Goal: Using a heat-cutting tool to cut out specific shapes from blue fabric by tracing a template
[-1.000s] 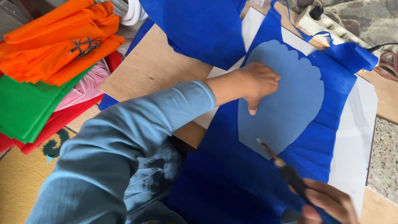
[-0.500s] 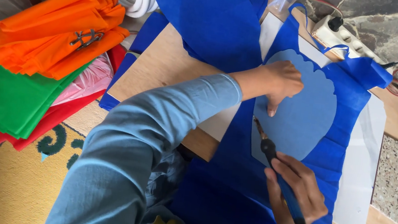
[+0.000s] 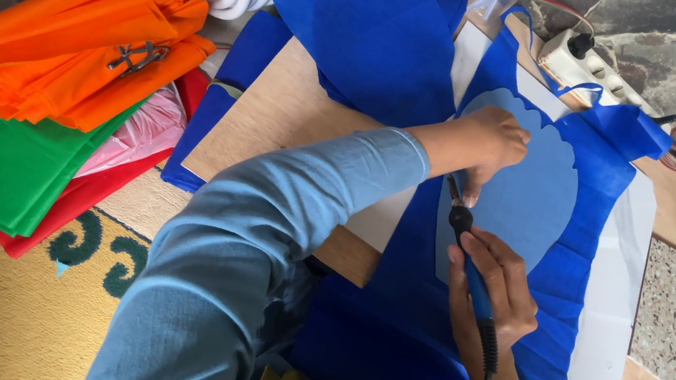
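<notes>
The right hand (image 3: pixel 496 288) is closed around the blue handle of a corded cutting tool (image 3: pixel 472 275), held like a pen. The tool's metal tip points up and away from the person and meets the left edge of a light blue scalloped template (image 3: pixel 526 196).

The template lies flat on dark blue fabric (image 3: pixel 417 311), which is spread over a white sheet (image 3: pixel 622 294) on the wooden counter (image 3: pixel 278 114) and hangs over the near edge.

The left hand (image 3: pixel 488 140) presses down on the template's upper left part, fingers curled, just above the tool tip. The tip sits directly below the left thumb.

A power strip (image 3: pixel 593 71) lies at the far edge of the counter. A speckled stone slab (image 3: pixel 666 316) lies at the right edge. Folded orange cloth (image 3: pixel 90 39) and green cloth (image 3: pixel 7 158) lie well apart to the left, off the counter.
</notes>
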